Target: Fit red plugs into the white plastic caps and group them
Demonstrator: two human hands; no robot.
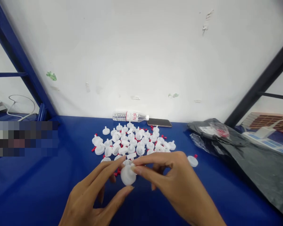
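Note:
My left hand (pixel 94 194) holds a white round plastic disc part (pixel 128 176) between thumb and fingers, low in the centre of the head view. My right hand (pixel 176 185) reaches in from the right, its fingertips pinching at the top of that same part. Just beyond both hands lies a pile of several similar white disc parts (pixel 132 141) on the blue table (pixel 37 182), with small red caps (pixel 93 149) scattered among them. One white part with a red cap (pixel 192 160) lies apart, to the right of my right hand.
A clear water bottle (pixel 129 116) lies on its side at the wall, a dark phone (pixel 159 122) beside it. Black plastic bags (pixel 238 147) cover the table's right side. Blue frame posts stand at both sides; a white cable (pixel 21 108) lies far left.

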